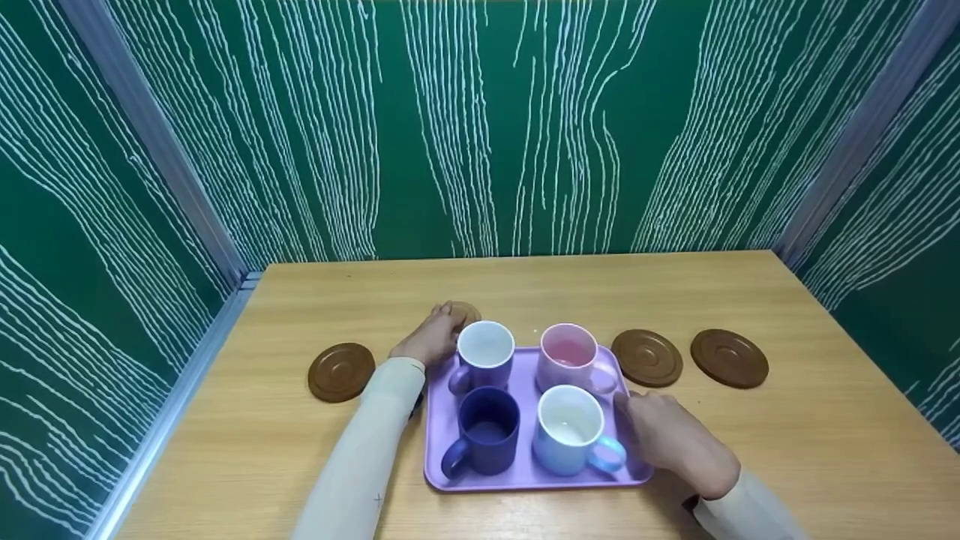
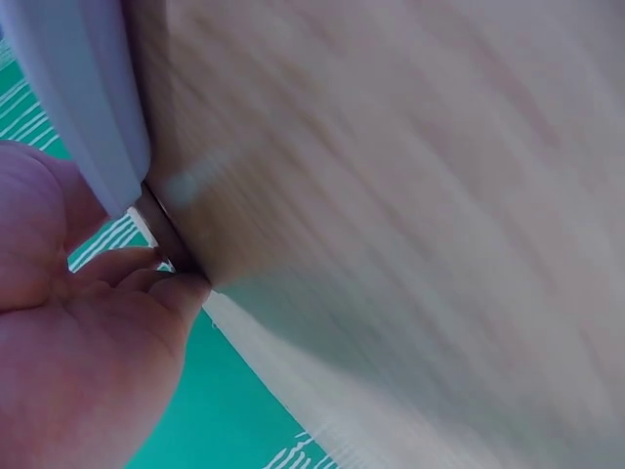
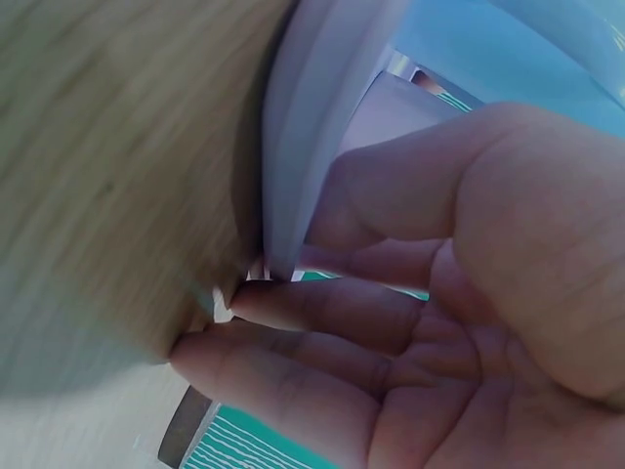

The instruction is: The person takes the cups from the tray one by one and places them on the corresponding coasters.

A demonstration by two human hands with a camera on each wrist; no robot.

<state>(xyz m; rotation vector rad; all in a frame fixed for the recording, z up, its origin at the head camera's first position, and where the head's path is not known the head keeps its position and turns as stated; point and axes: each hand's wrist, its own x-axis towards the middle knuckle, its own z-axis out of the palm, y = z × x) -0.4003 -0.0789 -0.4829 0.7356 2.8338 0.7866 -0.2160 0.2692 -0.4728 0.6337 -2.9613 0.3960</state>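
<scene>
On a purple tray [image 1: 528,480] stand a purple mug with a white inside [image 1: 484,369], a pink mug [image 1: 564,375], a dark blue mug [image 1: 491,442] and a light blue mug [image 1: 559,450]. Past the tray's far left corner, my left hand [image 1: 431,341] pinches a brown coaster [image 1: 469,309]. The coaster's dark edge [image 2: 161,230] meets the fingertips in the left wrist view, while the tray hides the thumb. At the tray's right side, my right hand [image 1: 670,431] grips the rim [image 3: 293,176], thumb over it, other fingertips low against the tabletop.
A brown coaster [image 1: 341,372] lies left of the left forearm. Two more, a nearer coaster [image 1: 646,358] and a farther coaster [image 1: 729,358], lie right of the tray on the wooden table [image 1: 315,292]. Green walls [image 1: 420,112] with white lines rise behind and beside it.
</scene>
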